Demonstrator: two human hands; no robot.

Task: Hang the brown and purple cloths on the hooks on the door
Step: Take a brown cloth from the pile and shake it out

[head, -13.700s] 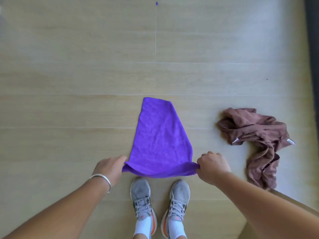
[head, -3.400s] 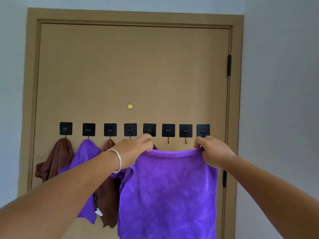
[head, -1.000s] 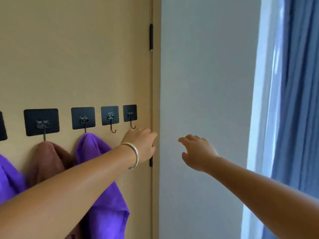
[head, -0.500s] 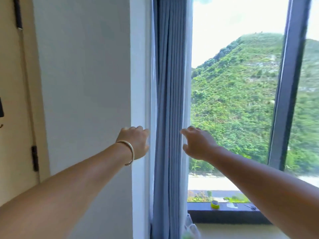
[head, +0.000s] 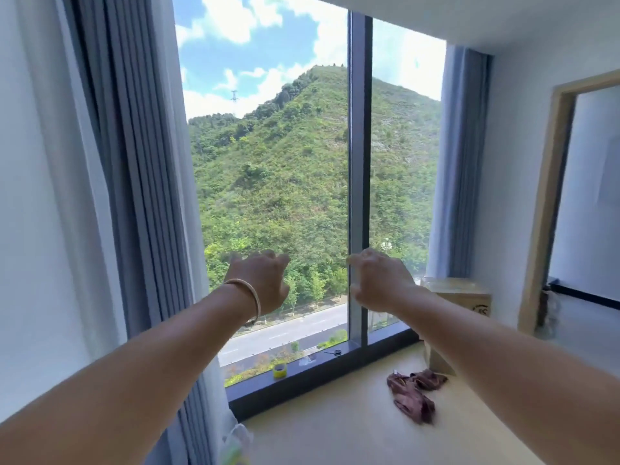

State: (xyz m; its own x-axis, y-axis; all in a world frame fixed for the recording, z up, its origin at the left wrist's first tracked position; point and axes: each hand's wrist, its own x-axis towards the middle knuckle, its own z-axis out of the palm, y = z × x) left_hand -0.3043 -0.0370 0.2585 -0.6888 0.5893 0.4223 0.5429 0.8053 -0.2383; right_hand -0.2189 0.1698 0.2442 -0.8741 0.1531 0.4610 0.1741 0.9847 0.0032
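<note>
A crumpled brown cloth (head: 413, 392) lies on the pale wood floor at the lower right, below the window. My left hand (head: 263, 281), with a bangle on the wrist, is held out at chest height with loosely curled fingers and holds nothing. My right hand (head: 377, 280) is stretched out beside it, also empty and relaxed. Both hands are well above the brown cloth and to its left. The door, its hooks and the purple cloths are out of view.
A tall window (head: 359, 182) with grey-blue curtains (head: 141, 196) fills the view ahead. A yellow tape roll (head: 279, 370) and scissors (head: 333, 352) sit on the dark sill. A cardboard box (head: 459, 297) stands right of the cloth; a doorway (head: 577, 209) opens at far right.
My view has swung right, from the door with its hooks and hung cloths to the window. The brown cloth on the floor has come into sight. Both hands stay empty and outstretched.
</note>
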